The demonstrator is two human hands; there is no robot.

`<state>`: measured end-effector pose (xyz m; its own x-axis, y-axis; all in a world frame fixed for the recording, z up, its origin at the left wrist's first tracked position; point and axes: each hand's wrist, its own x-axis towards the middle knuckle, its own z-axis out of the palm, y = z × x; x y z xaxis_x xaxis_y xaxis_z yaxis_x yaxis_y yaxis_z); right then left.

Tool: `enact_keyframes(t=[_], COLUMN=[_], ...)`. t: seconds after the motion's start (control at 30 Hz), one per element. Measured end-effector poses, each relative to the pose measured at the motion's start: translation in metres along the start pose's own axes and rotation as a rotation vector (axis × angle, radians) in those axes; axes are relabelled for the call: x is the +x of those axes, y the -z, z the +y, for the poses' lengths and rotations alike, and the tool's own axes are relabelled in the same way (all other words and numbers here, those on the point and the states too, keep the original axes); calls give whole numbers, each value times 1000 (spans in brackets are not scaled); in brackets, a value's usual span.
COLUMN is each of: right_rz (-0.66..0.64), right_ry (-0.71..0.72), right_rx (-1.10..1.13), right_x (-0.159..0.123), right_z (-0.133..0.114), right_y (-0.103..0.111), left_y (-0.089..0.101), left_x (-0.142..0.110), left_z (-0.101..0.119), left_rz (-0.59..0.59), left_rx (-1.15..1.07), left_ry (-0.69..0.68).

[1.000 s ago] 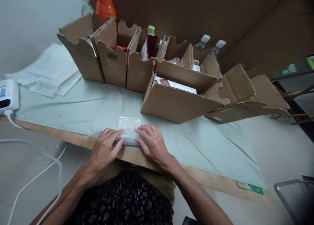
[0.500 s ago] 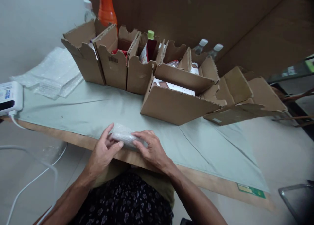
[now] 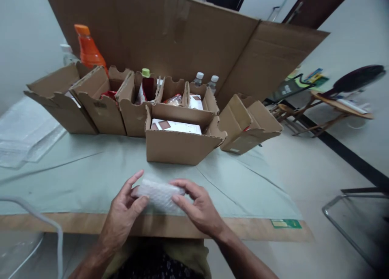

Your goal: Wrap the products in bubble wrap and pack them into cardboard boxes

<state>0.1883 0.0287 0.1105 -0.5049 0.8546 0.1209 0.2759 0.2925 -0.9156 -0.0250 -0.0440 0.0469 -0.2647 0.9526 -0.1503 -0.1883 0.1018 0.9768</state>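
A small bundle wrapped in bubble wrap [image 3: 158, 194] is held up just above the near edge of the table between both hands. My left hand [image 3: 123, 214] pinches its left end with thumb and fingers. My right hand [image 3: 199, 208] grips its right end, fingers curled over the top. Below them lies the pale green cloth [image 3: 75, 177] that covers the wooden table [image 3: 91, 224]. What is inside the wrap is hidden.
A row of open cardboard boxes [image 3: 179, 143] with packets and bottles stands across the table's middle, an orange bottle [image 3: 88, 48] and a tall cardboard sheet [image 3: 182, 39] behind. Bubble wrap sheets [image 3: 21, 133] lie far left. A white cable [image 3: 36, 220] hangs at left. Chairs stand at right.
The bundle lay flat on the cloth under both hands; both hands have since lifted and turned it. The view has tilted up and swung right.
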Motion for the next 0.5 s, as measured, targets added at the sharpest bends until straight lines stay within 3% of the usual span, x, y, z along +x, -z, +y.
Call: enact_keyframes(t=[0.1, 0.23, 0.27, 0.33, 0.43, 0.5], right_rz=[182, 417, 397, 239, -83, -202], right_ry=[115, 182, 144, -5, -231, -267], right_rx=[-184, -672, -836, -1145, -1447, -1531], right_x=[15, 58, 73, 104, 147, 166], right_z=[-30, -70, -77, -85, -87, -86], right_y=[61, 135, 145, 152, 141, 128], left_y=[-4, -8, -8, -9, -8, -6], left_x=[15, 33, 36, 40, 42, 43], left_z=[10, 1, -5, -17, -28, -28], left_rz=[50, 183, 184, 135, 82, 86], left_rx=[91, 436, 496, 563, 625, 651], left_ry=[-182, -231, -246, -312, -461, -512])
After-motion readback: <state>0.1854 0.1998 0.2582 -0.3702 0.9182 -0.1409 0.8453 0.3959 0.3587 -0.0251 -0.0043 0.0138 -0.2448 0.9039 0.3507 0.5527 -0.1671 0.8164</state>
